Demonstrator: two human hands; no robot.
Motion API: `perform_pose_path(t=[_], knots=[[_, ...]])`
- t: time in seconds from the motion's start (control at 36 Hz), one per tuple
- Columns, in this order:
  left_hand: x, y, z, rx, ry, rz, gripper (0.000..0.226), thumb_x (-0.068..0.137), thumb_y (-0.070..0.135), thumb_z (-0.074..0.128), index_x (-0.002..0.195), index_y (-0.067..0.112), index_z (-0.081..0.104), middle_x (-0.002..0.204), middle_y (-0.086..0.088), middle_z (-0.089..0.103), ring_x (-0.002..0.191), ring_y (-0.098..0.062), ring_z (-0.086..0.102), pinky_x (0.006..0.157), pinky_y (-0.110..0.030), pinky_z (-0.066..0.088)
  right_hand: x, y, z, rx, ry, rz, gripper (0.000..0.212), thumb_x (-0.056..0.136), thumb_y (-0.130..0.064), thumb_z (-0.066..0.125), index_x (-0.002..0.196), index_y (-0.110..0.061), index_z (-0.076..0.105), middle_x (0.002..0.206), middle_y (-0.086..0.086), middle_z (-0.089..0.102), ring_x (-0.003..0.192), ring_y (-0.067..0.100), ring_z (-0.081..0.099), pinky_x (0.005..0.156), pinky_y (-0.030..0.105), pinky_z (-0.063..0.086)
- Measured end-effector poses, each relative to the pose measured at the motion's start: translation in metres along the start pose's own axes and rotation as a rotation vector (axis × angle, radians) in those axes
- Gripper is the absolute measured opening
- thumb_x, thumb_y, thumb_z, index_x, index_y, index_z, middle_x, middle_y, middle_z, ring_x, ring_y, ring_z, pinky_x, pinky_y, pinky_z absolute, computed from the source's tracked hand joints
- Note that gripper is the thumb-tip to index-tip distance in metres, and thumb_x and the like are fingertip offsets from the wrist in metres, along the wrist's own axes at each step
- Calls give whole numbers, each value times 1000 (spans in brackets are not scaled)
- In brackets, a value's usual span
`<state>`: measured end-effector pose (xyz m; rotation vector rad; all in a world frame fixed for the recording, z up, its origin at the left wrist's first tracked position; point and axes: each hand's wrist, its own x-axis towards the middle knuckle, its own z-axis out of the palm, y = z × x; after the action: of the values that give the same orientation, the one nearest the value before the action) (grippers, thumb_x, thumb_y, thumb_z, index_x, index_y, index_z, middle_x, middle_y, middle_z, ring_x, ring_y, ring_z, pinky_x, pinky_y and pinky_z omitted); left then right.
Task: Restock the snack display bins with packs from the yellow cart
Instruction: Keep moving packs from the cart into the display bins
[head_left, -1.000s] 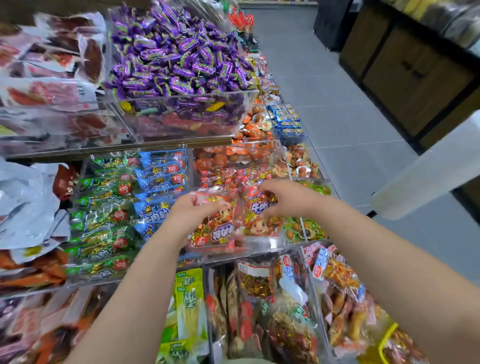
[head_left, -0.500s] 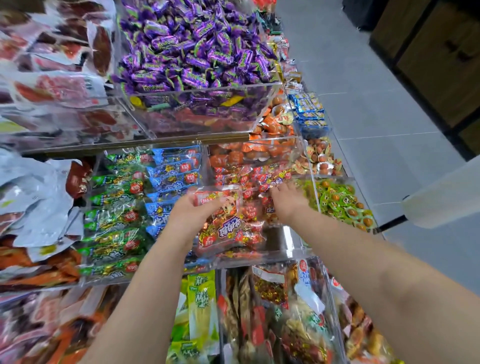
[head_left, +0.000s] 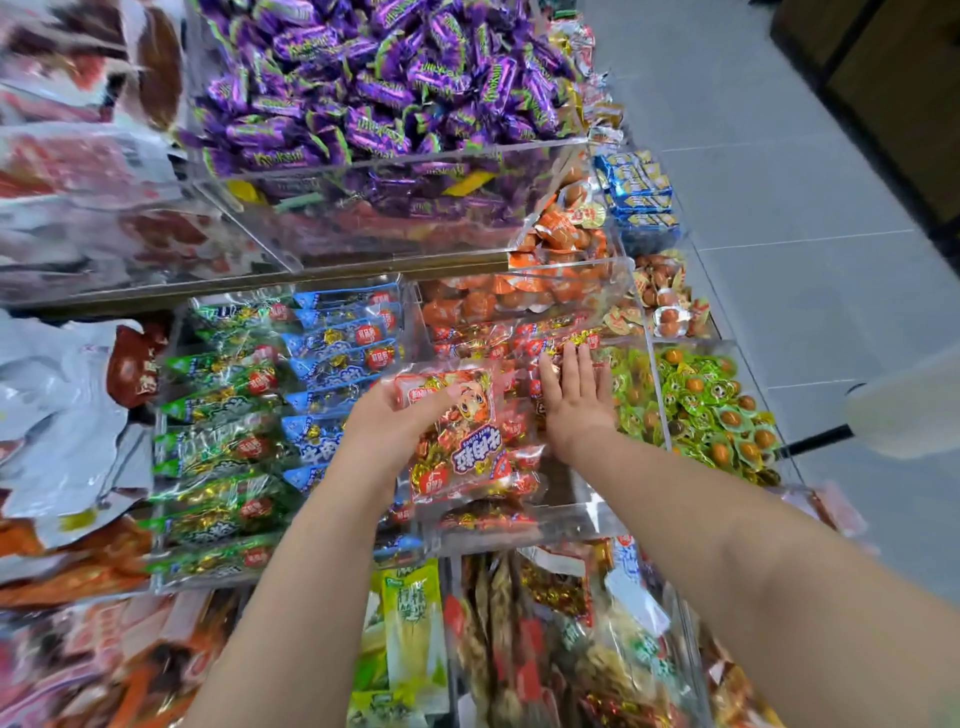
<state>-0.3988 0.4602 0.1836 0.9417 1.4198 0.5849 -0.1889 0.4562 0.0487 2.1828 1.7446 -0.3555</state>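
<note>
The left hand (head_left: 384, 431) grips a red beef-cube snack pack (head_left: 460, 441) by its upper corner, thumb curled over it, holding it tilted just above the clear acrylic bin (head_left: 582, 519) of matching red packs (head_left: 483, 338). The right hand (head_left: 576, 402) lies flat just beside it, fingers straight, pressing on the packs in that bin. Blue packs (head_left: 343, 353) fill the bin to the left, green-wrapped snacks (head_left: 701, 410) the one to the right

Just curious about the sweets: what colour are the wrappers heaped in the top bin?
The wrappers are purple with green trim, seen best in the head view.
</note>
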Motion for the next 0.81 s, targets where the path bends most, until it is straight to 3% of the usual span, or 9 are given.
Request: perform_pose_path(t=[0.14,0.25,0.33,0.39,0.44,0.53,0.61,0.72,0.81], knots=[[-1,-2,-11,-111,-116,-1,39,69,22,77,104,13,63,100,-10,74,87,-24,72,72,-41,58,8,-3,1,26,-56,30,91,84,-1,34,117,-18,-49,125,17,-53,126,41,-43,101,63,-22],[-3,-5,-18,-128,-191,29,36,76,8,71,111,5,61,103,-14,72,92,-28,70,78,-44,56,1,4,-8,30,-77,-25,100,78,4,39,128,-19,-44,129,16,-52,127,38,-43,105,61,-20],[-7,-4,-16,-155,-236,47,31,72,20,70,101,9,64,92,-11,74,82,-23,72,64,-36,58,-11,13,-23,108,-134,-35,105,85,-18,55,139,-22,-35,142,12,-45,131,32,-40,108,52,-19],[-10,-2,-12,-164,-253,51,27,77,26,68,97,9,64,84,-8,75,74,-19,73,56,-29,56,-22,16,-36,273,-44,-25,101,86,-28,60,147,-20,-21,151,13,-31,138,32,-30,112,47,-14],[-10,1,-7,-169,-234,30,20,88,25,64,99,9,64,84,-7,75,73,-19,73,53,-27,55,-36,18,-51,490,219,-56,77,89,-20,56,151,-16,11,158,14,-3,145,32,-6,116,45,-1],[-9,5,0,-194,-162,-25,18,94,23,59,106,9,61,87,-5,76,76,-18,73,53,-27,55,-66,14,-78,855,504,-165,42,93,-15,50,134,-14,48,141,8,40,133,20,33,113,36,25],[-12,8,7,-194,-158,-50,24,92,22,61,112,9,58,94,-7,75,85,-22,73,63,-36,59,-93,5,-100,966,422,-263,35,92,-21,55,127,-20,56,133,-1,52,123,11,43,108,33,33],[-21,11,11,-73,-205,-30,39,84,31,71,117,12,62,117,-9,68,114,-28,61,98,-53,47,-108,-2,-116,808,152,-514,69,84,-38,67,144,-27,35,147,-5,35,135,9,29,111,26,20],[-30,14,7,-106,-291,-77,40,87,39,65,119,15,64,122,-9,65,114,-30,59,92,-55,50,-110,-3,-120,920,-27,-427,84,74,-48,73,144,-36,29,143,-10,40,124,4,42,97,19,36]])
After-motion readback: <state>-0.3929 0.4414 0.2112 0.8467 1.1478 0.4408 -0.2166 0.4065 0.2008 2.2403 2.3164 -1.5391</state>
